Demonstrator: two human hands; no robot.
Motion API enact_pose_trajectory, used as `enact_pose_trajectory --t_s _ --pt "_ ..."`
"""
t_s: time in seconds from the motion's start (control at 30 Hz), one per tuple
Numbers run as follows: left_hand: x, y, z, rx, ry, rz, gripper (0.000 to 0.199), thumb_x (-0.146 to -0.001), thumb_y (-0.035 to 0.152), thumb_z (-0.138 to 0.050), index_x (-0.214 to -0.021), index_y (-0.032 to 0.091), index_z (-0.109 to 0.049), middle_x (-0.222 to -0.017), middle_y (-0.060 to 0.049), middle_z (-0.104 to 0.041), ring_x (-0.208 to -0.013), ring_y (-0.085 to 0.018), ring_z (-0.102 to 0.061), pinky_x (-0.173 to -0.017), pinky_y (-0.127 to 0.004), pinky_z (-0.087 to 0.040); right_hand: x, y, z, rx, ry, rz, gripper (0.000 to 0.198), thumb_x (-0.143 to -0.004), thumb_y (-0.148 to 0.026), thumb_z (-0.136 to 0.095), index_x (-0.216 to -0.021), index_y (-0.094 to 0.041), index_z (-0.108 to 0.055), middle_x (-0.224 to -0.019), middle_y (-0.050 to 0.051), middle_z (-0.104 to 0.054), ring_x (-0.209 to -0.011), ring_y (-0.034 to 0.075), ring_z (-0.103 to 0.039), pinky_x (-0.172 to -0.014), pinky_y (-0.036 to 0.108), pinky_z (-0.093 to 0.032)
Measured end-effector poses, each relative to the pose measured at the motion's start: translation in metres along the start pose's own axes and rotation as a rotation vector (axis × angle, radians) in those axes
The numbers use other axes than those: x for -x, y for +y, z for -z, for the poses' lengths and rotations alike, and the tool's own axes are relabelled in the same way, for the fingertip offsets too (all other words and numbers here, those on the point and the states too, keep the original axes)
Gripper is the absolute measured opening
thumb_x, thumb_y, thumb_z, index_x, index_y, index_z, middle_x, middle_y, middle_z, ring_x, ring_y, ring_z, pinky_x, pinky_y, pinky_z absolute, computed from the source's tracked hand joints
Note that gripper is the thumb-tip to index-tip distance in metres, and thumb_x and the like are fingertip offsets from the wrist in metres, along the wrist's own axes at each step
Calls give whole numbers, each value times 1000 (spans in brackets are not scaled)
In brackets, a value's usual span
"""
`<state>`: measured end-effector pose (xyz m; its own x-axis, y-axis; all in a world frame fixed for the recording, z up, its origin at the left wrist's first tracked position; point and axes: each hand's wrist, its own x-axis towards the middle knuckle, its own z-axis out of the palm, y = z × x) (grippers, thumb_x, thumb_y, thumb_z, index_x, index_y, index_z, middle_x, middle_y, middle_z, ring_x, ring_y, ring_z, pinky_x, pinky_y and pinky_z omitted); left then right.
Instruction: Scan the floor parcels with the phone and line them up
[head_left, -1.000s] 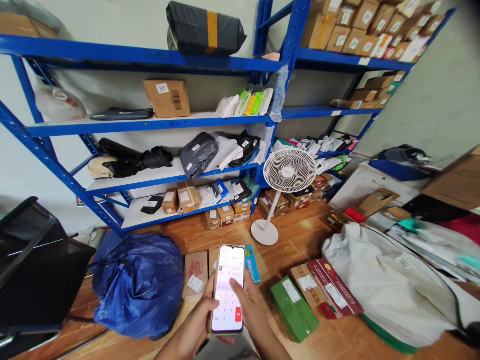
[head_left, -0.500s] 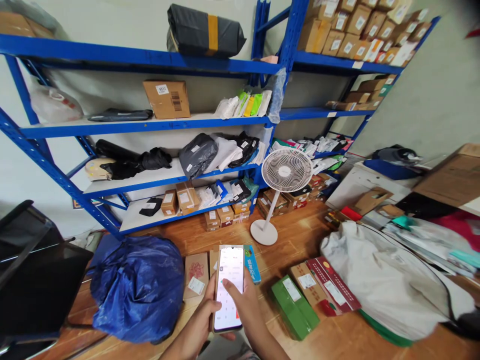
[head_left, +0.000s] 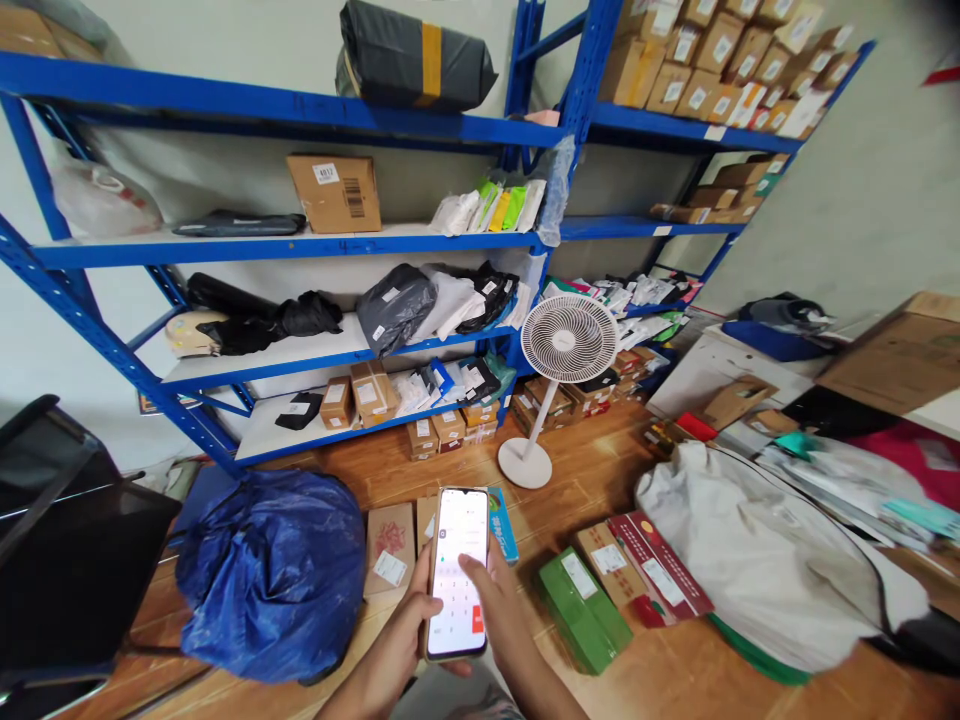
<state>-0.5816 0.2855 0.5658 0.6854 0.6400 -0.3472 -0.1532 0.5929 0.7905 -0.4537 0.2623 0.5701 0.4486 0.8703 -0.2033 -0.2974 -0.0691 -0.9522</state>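
Observation:
A smartphone (head_left: 456, 590) is held upright at the bottom middle, its lit screen showing a number keypad with a red button at the lower right. My left hand (head_left: 417, 612) grips its left side, thumb lying over the screen's left edge. Along the right side is my right hand (head_left: 499, 600), wrapped on the phone, with its thumb tip over the screen above the keypad. The fingers behind the phone are mostly hidden. Beyond the phone, a brown box (head_left: 391, 545) and a blue box (head_left: 503, 525) lie on the floor.
Blue shelving (head_left: 300, 248) with parcels spans the back. A white fan (head_left: 568, 340) stands before it. At left are a blue sack (head_left: 274, 575) and a black chair (head_left: 67, 560). Green box (head_left: 585, 610), red box (head_left: 660, 570) and white sack (head_left: 757, 550) lie at right.
My right thumb has moved slightly right and up over the screen. Keypad digits now show more clearly. The view has shifted slightly; both hands still hold the phone.

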Motion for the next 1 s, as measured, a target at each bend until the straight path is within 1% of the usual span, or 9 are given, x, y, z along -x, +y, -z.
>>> enact_pose_trajectory --t_s 0.1,0.23,0.37,0.47,0.6,0.67,0.77,0.83,1.0 --pt "1 1 0 -27 -19 -23 91 -76 34 -46 -150 26 6 -149 -13 -37 -103 -34 -57 -63 -37 -52 -3 3 0 37 30 10 53 -59 -42 -75 -105 -19 -63 -94 11 -74 -87 33 -68 -81 45 -52" --pt "-1 -1 0 -51 -26 -28 95 -76 36 -48 -148 29 13 -154 -10 -29 -106 -35 -56 -62 -36 -53 -5 6 -1 43 47 9 57 -59 -42 -76 -109 -19 -61 -97 12 -73 -90 34 -66 -84 46 -49" --pt "-2 2 -5 33 36 -23 101 -70 39 -53 -149 27 7 -155 -10 -27 -104 -35 -56 -50 -30 -50 -2 6 6 -52 -71 -11 52 -67 -38 -59 -116 -20 -60 -98 8 -74 -85 30 -67 -75 42 -52" --pt "-2 7 -9 102 86 2 106 -64 41 -57 -150 27 4 -150 -12 -35 -102 -34 -57 -46 -27 -48 0 2 19 -122 -229 -9 54 -63 -29 -54 -116 -21 -62 -106 6 -74 -92 29 -68 -82 42 -52" --pt "-1 6 -9 164 90 25 106 -63 38 -60 -150 27 1 -136 -13 -52 -89 -30 -61 -43 -25 -47 4 -6 31 -100 -323 -1 51 -68 -26 -54 -118 -25 -63 -124 4 -69 -120 28 -56 -105 44 -39" --pt "-1 2 -8 163 94 8 102 -67 35 -59 -150 30 1 -135 -12 -52 -84 -28 -63 -44 -28 -50 7 -9 32 -103 -322 -5 52 -69 -27 -53 -120 -25 -62 -127 4 -67 -124 29 -53 -107 45 -36" --pt "-1 -2 -8 125 106 6 90 -72 32 -58 -149 30 -11 -133 -12 -55 -81 -26 -63 -48 -31 -53 9 -11 32 -134 -375 -10 61 -63 -22 -54 -123 -24 -60 -127 4 -67 -120 30 -56 -104 47 -40" --pt "0 -1 -9 146 74 16 90 -70 34 -58 -149 28 -16 -128 -12 -58 -82 -27 -63 -50 -30 -53 11 -10 32 -141 -398 -19 63 -61 -20 -56 -124 -25 -60 -125 3 -68 -117 30 -58 -102 47 -41" --pt "2 6 -11 240 -84 28 107 -57 25 -55 -149 32 -2 -128 -8 -58 -92 -27 -61 -65 -33 -54 11 -11 36 -140 -377 -23 61 -62 -20 -54 -123 -25 -61 -125 3 -68 -119 30 -56 -106 47 -37"
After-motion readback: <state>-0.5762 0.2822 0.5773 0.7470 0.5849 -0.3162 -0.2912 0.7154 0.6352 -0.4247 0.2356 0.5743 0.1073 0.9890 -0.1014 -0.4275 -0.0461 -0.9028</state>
